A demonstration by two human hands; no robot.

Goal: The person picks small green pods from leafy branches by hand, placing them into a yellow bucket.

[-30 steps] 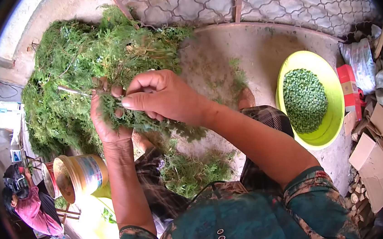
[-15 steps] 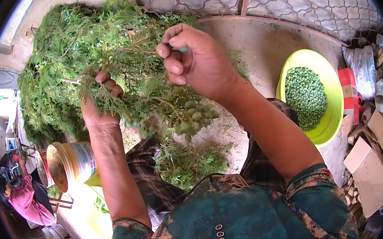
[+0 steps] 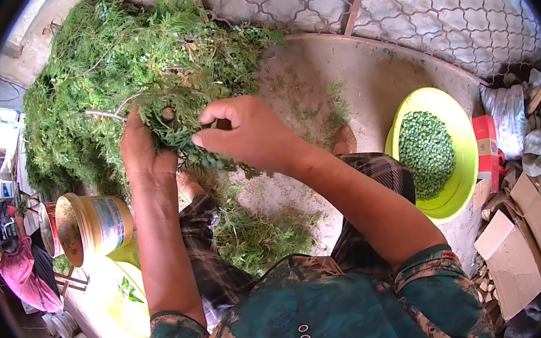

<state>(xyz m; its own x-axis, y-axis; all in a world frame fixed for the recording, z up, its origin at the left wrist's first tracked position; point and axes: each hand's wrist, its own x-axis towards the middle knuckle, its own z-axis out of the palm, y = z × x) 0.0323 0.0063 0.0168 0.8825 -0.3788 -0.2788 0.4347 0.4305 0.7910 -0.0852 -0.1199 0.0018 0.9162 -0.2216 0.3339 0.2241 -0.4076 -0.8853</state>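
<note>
My left hand (image 3: 147, 145) is closed around a leafy evergreen branch (image 3: 182, 113), whose bare woody stem sticks out to the left. My right hand (image 3: 251, 132) is at the branch's right side, thumb and fingers curled together against the foliage. What lies between those fingertips is hidden. Part of the branch hangs below the right hand, with some bluish-green cones barely showing there. Beyond both hands lies a big heap of cut evergreen branches (image 3: 100, 57) with small pale cones among the leaves.
A yellow-green basin (image 3: 465, 186) of green cones stands at the right. Cardboard (image 3: 513, 267) and a red box (image 3: 486, 146) lie beyond it. Loose sprigs (image 3: 264, 236) cover floor between my legs. At left are a tipped yellow bucket (image 3: 88, 227) and a person in pink (image 3: 26, 273).
My right hand has come down and left from above the branch to its foliage. The branch has turned, so its cluster of round green cones is now mostly hidden.
</note>
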